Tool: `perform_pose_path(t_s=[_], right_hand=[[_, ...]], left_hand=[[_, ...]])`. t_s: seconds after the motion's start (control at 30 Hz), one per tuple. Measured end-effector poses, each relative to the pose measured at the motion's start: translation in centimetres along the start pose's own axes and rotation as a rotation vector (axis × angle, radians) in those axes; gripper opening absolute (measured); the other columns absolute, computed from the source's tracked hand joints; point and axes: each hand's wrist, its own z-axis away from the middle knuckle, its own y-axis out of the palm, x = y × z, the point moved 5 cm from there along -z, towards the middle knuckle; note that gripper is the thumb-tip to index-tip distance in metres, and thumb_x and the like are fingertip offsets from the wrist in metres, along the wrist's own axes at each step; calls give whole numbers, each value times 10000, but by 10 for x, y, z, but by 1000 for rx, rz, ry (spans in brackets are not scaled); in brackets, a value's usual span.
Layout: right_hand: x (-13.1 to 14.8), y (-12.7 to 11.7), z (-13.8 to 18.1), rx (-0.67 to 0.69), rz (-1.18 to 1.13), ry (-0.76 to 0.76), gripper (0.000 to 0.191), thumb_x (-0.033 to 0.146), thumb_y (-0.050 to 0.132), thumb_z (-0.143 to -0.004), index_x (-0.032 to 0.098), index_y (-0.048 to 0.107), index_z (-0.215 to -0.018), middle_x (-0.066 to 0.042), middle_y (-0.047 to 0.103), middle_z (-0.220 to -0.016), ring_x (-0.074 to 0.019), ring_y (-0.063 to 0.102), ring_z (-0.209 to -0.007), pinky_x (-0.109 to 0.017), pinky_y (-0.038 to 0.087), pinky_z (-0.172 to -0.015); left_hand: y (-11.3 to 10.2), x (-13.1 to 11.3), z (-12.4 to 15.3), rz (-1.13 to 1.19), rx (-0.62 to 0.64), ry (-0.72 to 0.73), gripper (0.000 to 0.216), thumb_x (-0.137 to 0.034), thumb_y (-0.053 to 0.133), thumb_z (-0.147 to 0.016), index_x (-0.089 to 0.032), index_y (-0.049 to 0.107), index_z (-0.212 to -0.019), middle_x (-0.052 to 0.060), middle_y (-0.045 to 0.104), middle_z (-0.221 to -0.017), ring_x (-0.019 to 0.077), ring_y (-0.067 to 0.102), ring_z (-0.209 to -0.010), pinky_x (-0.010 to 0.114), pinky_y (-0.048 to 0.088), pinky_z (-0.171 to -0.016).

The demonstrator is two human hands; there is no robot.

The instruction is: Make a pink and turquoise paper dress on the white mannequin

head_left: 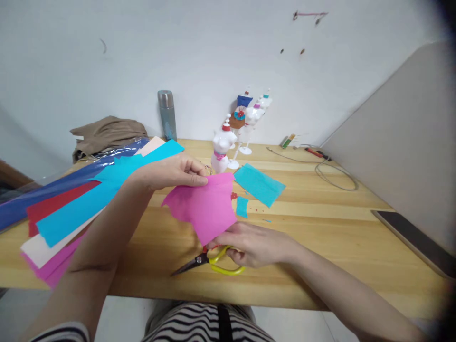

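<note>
A piece of bright pink crepe-like paper (210, 202) hangs from my left hand (178, 173), whose thumb and fingers pinch its upper edge. At the paper's lower right edge is my right hand (254, 244), closed around the yellow handles of a pair of scissors (201, 260). The dark blades point left, just beneath the paper's lowest corner. Part of the handles is hidden by the fingers. Behind the pink paper stands a small white dress-form figure (223, 142) with a red neck band and a pink waist band.
Further dress forms (253, 115) stand behind. Teal paper (260, 184) and a small teal scrap (242, 207) lie right of the pink paper. Coloured sheets (81, 209) spread under my left arm. Around the edges are a flask (167, 116), brown cloth (110, 135), a cable (331, 178) and a phone (416, 240).
</note>
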Motion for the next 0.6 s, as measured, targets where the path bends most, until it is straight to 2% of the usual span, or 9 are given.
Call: perform_pose_path(t_s=[0.1,0.17,0.23,0.3,0.4,0.43,0.5,0.6], right_hand=[[7,-16,10,-17,-87,-16,454,19,623,-781,184,683,-1200,-105,738,-1153,-209,669,-1048,-337,534,-880],[8,-30,18,-62,-169,-20,371,82,657,-818,168,692,-1178,-91,729,-1021,-178,668,-881,-302,539,-759],[2,-46,27,-166,-256,48,313,182,730,-819,190,696,-1130,-44,697,-908,-144,622,-711,-268,505,-621],[-11,-68,33,-435,-306,147,290,283,840,-746,229,689,-988,-2,654,-827,-140,585,-668,-277,499,-607],[-39,-94,38,-986,-449,265,390,319,896,-651,258,577,-866,52,573,-700,-151,595,-646,-306,518,-640],[-51,-94,34,-1068,-531,321,448,323,905,-634,265,546,-896,39,626,-746,-159,615,-666,-315,523,-651],[-73,-90,20,-1150,-691,381,581,323,932,-543,268,482,-907,12,688,-862,-155,620,-654,-307,514,-609],[-97,-77,-5,-1100,-767,394,635,335,918,-529,268,452,-954,8,681,-993,-112,606,-677,-267,499,-604]], left_hand=[[-4,1,1,-77,-31,-12,262,-357,709,-862,-160,667,-694,-17,575,-658,91,489,-561,198,353,-493],[-6,0,3,-123,-62,-19,269,-377,694,-865,-166,666,-700,-21,579,-658,91,485,-556,200,348,-496],[-8,-2,5,-170,-74,-15,254,-371,678,-862,-171,666,-706,-23,584,-662,94,493,-564,200,357,-509],[-7,-1,5,-228,-19,-16,248,-356,668,-857,-171,656,-692,-22,575,-655,99,496,-570,199,360,-514],[-3,3,7,-337,162,-39,251,-320,652,-857,-169,638,-657,-13,566,-639,111,507,-582,206,367,-522],[-3,5,8,-376,217,-40,252,-308,642,-862,-170,636,-650,-9,567,-637,115,513,-590,208,372,-529],[-5,6,12,-444,271,-28,246,-298,622,-878,-174,657,-669,-3,576,-645,122,528,-609,211,386,-549],[-15,2,23,-498,242,-7,230,-308,618,-894,-189,712,-721,0,604,-665,127,542,-622,209,405,-565]])
